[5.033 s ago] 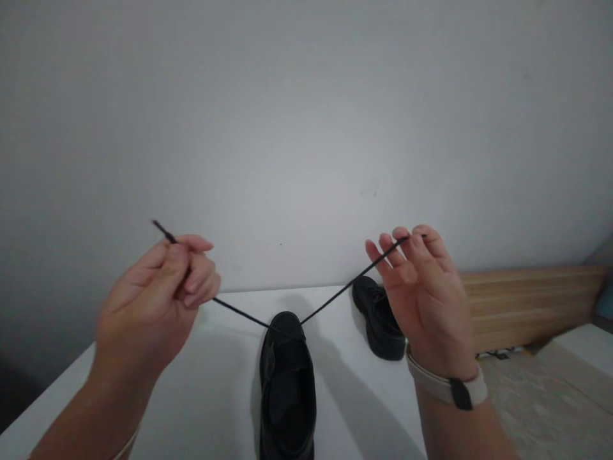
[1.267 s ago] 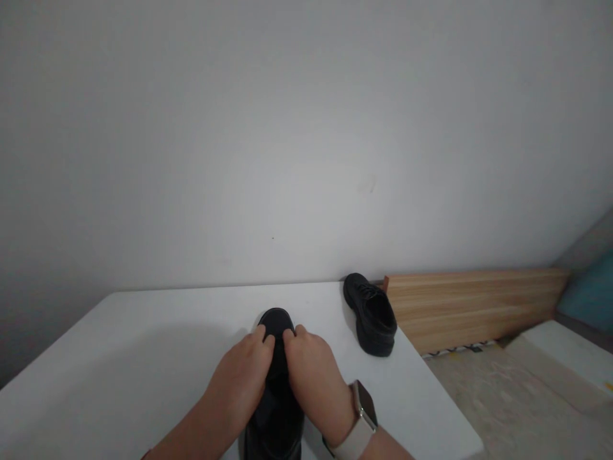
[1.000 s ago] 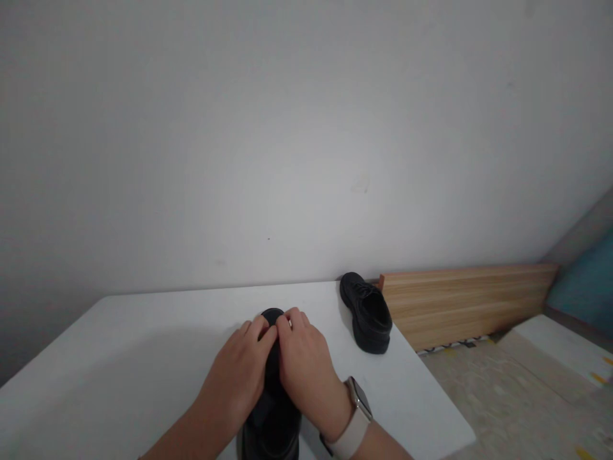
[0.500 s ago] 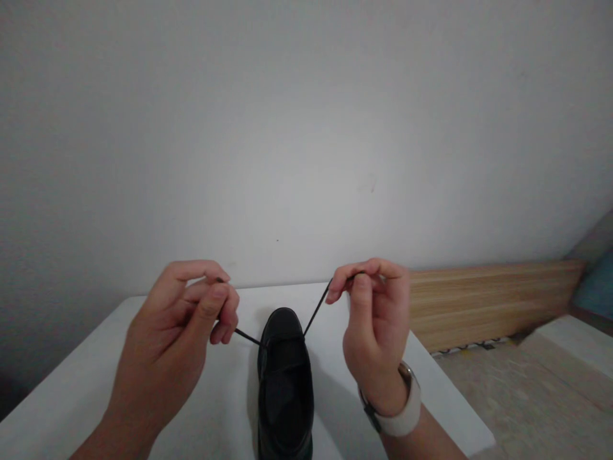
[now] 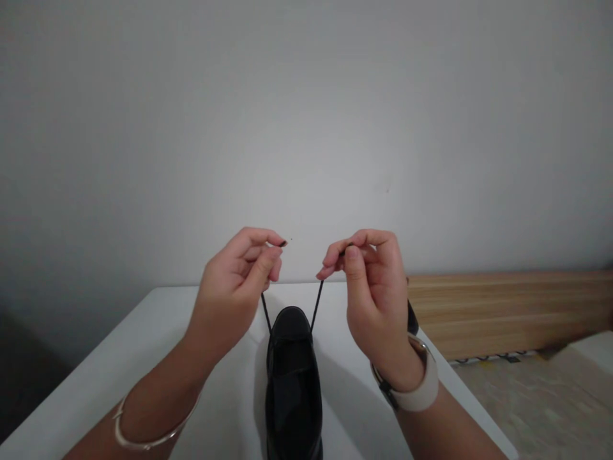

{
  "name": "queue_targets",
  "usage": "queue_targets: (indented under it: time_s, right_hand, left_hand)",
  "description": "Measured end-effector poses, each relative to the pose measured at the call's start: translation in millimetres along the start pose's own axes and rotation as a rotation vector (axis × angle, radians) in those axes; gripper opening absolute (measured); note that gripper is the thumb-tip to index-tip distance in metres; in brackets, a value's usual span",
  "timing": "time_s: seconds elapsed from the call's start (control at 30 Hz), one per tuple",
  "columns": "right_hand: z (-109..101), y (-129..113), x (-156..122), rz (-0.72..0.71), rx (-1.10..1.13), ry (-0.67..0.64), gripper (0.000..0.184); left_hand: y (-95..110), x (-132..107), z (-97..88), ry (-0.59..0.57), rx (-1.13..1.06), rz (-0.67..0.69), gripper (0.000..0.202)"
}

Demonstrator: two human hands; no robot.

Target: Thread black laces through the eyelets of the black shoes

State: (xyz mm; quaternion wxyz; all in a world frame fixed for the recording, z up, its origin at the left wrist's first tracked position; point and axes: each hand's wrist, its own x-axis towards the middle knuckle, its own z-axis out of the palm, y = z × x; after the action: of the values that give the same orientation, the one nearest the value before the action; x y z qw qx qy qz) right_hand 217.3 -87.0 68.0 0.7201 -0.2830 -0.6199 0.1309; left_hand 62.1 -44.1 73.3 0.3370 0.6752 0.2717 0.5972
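Note:
A black shoe [image 5: 293, 383] stands on the white table with its toe toward the wall. From each side of it a thin black shoelace [image 5: 317, 306] runs up to my hands. My left hand [image 5: 239, 287], with a bangle at the wrist, pinches one end between thumb and forefinger, up and left of the toe. My right hand [image 5: 376, 297], wearing a pale-strapped watch, holds the other end between thumb and fingers, up and right of the toe. Both lace strands look stretched, and my hands are apart.
The white table [image 5: 215, 409] meets a plain grey wall [image 5: 306, 128]. A dark object [image 5: 412, 317] shows partly behind my right wrist. To the right are a wooden board [image 5: 502, 306] and the floor [image 5: 527, 409].
My left hand has moved right and upward with its lace end, closer to my right hand. My right hand has risen slightly. The left strand now stands steeper.

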Motion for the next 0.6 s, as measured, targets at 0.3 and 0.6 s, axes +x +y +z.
queue_targets:
  time_s: [0.3, 0.6]
  right_hand:
    - [10, 4, 7, -0.025, 0.016, -0.017, 0.011]
    - [16, 4, 8, 0.003, 0.097, -0.027, 0.013]
  left_hand:
    - [-5, 15, 9.9, -0.039, -0.053, 0.083, 0.009]
    - [-11, 22, 30.6, -0.173, -0.093, 0.088, 0.005]
